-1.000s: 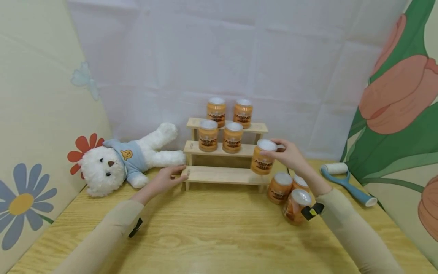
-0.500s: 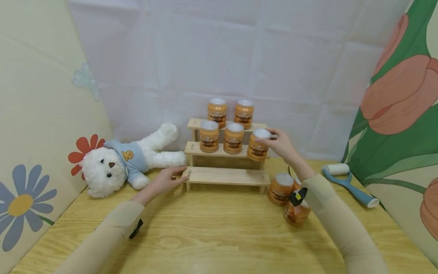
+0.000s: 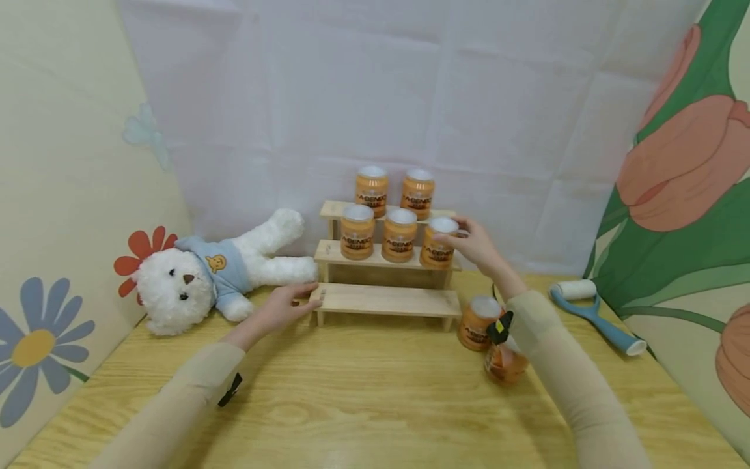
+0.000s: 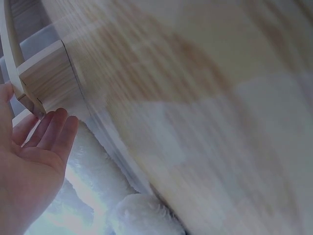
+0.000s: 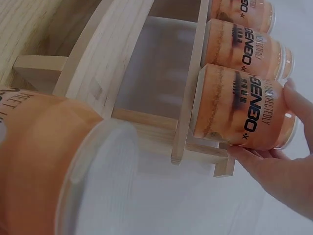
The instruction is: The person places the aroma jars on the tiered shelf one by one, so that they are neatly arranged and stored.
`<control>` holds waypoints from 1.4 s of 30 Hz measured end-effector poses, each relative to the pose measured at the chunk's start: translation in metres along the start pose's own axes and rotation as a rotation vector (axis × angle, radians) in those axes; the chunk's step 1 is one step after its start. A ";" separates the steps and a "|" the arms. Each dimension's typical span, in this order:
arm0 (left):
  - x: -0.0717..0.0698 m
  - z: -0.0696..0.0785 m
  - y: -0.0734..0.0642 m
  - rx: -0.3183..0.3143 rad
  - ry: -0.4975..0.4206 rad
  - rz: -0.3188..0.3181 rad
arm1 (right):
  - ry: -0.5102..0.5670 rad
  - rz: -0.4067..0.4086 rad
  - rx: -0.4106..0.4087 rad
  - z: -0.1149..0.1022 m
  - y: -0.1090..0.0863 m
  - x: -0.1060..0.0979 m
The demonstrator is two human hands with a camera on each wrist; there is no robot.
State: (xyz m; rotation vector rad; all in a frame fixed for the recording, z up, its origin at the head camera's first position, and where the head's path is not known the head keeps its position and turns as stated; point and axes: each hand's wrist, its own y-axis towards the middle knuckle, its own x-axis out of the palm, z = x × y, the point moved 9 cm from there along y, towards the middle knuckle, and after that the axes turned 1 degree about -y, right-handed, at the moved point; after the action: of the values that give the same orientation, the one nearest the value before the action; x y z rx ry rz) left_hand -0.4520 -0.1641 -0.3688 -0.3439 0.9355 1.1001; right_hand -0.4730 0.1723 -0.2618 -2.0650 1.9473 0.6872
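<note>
My right hand [image 3: 476, 246] holds an orange can [image 3: 438, 253] between thumb and fingers near its pale top. The can stands upright at the right end of the middle step of a three-step wooden stand [image 3: 383, 299]. In the right wrist view its base is right at the step's board, and the fingers [image 5: 261, 161] lie along its side. Two similar cans [image 3: 400, 241] stand to its left, and two more cans [image 3: 372, 190] are on the top step. My left hand [image 3: 281, 309] grips the left end of the bottom step, with the thumb and fingertips at the board's end.
Right of the stand, several orange cans [image 3: 477, 326] stand on the wooden table [image 3: 328, 404], partly hidden by my right sleeve. A blue-handled lint roller [image 3: 603, 322] lies farther right. A white plush toy [image 3: 181, 286] lies on the left. A pale cloth [image 3: 375, 85] hangs behind.
My right hand has carried the can up and slightly left, from in front of the stand onto the right end of the middle step. My left hand has stayed at the bottom step's end.
</note>
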 end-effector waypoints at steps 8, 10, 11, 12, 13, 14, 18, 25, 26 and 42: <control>0.000 0.001 -0.001 0.017 0.000 0.005 | -0.020 -0.006 -0.039 -0.003 0.006 0.002; -0.001 0.004 -0.002 0.031 0.010 0.015 | -0.021 -0.012 -0.043 -0.003 0.007 0.002; -0.001 0.005 -0.002 0.035 0.009 0.015 | -0.022 -0.013 -0.042 -0.003 0.007 0.002; -0.001 0.006 -0.002 0.041 0.011 0.016 | -0.022 -0.015 -0.041 -0.003 0.007 0.002; -0.001 0.006 -0.002 0.038 0.007 0.013 | -0.020 -0.017 -0.039 -0.003 0.008 0.001; 0.000 0.006 -0.002 0.032 0.006 0.011 | -0.022 -0.017 -0.038 -0.003 0.008 0.001; 0.001 0.002 0.000 -0.002 -0.005 -0.009 | -0.016 -0.024 -0.020 0.000 0.011 0.001; 0.001 0.001 -0.001 -0.019 -0.002 -0.018 | 0.010 -0.058 -0.018 -0.001 0.012 0.004; 0.001 0.001 -0.002 -0.022 -0.007 -0.019 | 0.012 -0.062 -0.017 -0.002 0.012 0.004; 0.000 0.000 -0.002 -0.017 -0.006 -0.018 | 0.011 -0.076 -0.029 0.002 0.014 0.004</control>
State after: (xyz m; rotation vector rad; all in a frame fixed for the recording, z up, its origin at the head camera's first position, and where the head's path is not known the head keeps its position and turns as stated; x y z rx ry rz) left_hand -0.4507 -0.1651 -0.3691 -0.3624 0.9167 1.0926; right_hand -0.4871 0.1681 -0.2629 -2.1524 1.8647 0.6932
